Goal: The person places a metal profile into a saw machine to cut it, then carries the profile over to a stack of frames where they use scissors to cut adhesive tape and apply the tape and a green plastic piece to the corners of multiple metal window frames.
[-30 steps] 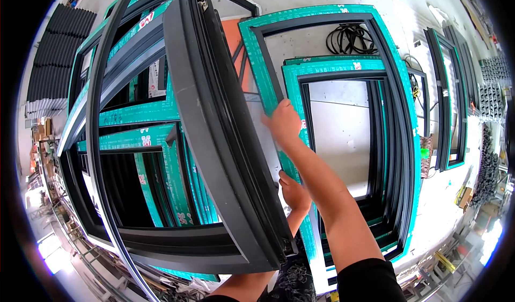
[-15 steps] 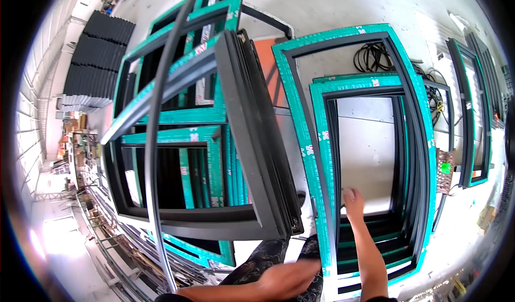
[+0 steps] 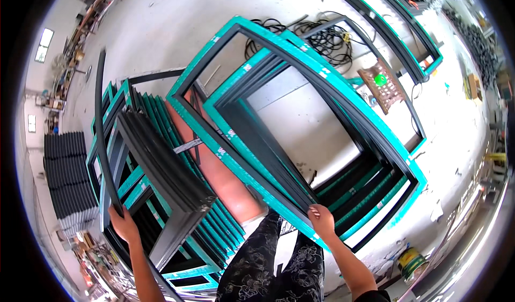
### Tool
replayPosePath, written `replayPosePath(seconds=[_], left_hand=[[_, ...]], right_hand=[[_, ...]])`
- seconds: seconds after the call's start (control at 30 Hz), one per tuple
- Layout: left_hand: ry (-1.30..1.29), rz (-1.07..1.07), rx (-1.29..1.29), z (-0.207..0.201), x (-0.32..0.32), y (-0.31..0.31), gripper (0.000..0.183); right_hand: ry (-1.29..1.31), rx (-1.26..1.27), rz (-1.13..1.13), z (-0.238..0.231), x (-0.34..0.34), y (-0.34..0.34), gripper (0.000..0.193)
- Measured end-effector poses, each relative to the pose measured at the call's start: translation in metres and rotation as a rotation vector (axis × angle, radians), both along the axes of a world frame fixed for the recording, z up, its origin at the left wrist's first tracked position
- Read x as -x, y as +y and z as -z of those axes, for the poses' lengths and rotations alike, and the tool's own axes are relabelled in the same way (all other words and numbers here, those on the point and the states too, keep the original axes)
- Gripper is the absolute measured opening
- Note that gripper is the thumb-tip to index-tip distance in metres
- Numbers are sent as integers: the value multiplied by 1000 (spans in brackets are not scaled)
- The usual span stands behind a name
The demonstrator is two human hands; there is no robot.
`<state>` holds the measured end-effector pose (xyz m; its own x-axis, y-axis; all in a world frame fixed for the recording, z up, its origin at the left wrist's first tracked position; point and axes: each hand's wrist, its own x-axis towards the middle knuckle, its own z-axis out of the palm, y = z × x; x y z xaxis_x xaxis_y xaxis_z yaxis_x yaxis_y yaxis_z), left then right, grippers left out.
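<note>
At the left, my left hand is closed around a long, thin dark strip, which stands up above the hand and runs down past the wrist. My right hand is closed on the near inner edge of a teal-faced window frame, its fingers curled at the border. This frame leans at the front of a stack of similar dark frames. Beside my left hand, another stack of frames with dark profiles and teal faces leans together.
An orange-red panel lies between the stacks. Coiled black cable rests on the floor behind. A brown perforated crate with a green item stands to the right, and a yellow-green bucket near the lower right. Dark stacked profiles stand far left.
My left hand has gone from the middle, in front of my legs, to the strip at the left and closed on it. My right hand stays at the teal frame. The view has turned.
</note>
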<state>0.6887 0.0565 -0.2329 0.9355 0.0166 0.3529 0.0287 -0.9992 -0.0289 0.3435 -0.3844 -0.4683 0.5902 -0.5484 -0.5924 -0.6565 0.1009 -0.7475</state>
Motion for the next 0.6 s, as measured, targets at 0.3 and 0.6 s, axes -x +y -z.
replayPosePath(seconds=[0.3,0.6], left_hand=[[-58,993,-90,-94,53,-377,40],[94,1788,-255,41,148,-563,44]], right_hand=[[-446,672,-36,-130,33,-94,24],[-29,1169,-348,-188,116,-256,70]])
